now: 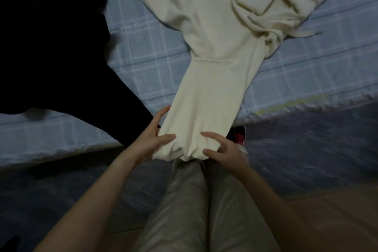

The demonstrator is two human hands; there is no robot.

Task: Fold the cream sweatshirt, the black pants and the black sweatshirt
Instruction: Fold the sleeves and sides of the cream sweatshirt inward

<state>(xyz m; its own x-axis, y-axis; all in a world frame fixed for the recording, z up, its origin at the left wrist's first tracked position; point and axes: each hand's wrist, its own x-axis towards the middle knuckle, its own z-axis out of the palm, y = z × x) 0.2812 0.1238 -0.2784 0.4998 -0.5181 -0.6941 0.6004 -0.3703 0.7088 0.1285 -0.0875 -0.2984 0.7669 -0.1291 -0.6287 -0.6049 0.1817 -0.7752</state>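
The cream sweatshirt (214, 47) is laid lengthwise on the bed (306, 71), over a pale blue checked sheet, with its far part rumpled into folds at the upper right. Its near end is drawn off the bed edge and is held by both hands. The left hand (151, 139) is clamped on the left corner, thumb on top and fingers (163, 111) along the side. The right hand (225, 153) is curled into the bunched hem, its fingers pressed into the cloth. A black garment (51, 37) is spread on the left of the bed, one long strip reaching towards the left hand; pants or sweatshirt cannot be told. Grey trousers (194, 200) are seen below, and something pink and black (238, 135) just beside the right hand.
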